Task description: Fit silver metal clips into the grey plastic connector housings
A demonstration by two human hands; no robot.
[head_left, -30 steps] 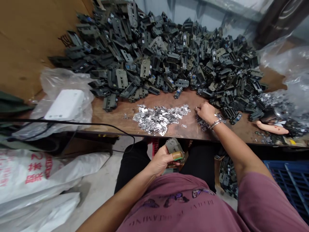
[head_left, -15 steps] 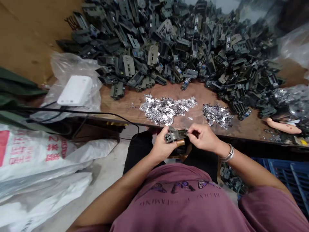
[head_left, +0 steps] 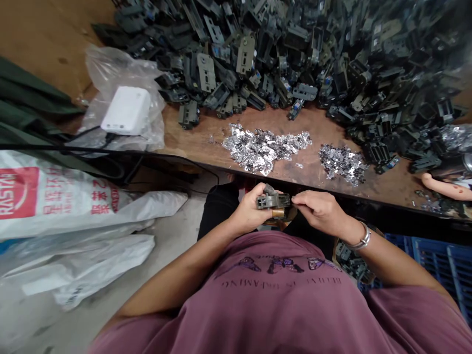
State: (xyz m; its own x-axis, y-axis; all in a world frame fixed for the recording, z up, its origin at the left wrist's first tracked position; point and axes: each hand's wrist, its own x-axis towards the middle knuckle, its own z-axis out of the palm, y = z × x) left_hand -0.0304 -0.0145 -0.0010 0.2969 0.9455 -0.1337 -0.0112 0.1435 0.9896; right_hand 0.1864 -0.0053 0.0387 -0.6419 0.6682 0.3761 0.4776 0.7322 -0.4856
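My left hand (head_left: 248,210) is wrapped round a dark grey-green slotted plastic housing (head_left: 272,200), held just off the bench's front edge above my lap. A brown-yellow band shows on a finger beneath it. Thumb and fingertips of my right hand (head_left: 320,209) are pinched together right at the housing's right end; whatever they hold is too small to make out. Beyond my hands, a larger heap of shiny thin metal pieces (head_left: 258,151) lies on the bench, and a smaller heap of metal pieces (head_left: 342,163) sits to its right.
A big pile of similar housings (head_left: 245,54) covers the back of the wooden bench (head_left: 214,142). At left, a white box (head_left: 126,110) with a black cable rests on clear plastic. White printed sacks (head_left: 73,196) stand on the floor; a blue crate (head_left: 435,265) is at lower right.
The view has shifted, so the bench appears higher and further right. My left hand still grips the housing, now more level. My right hand stays pinched at its right end.
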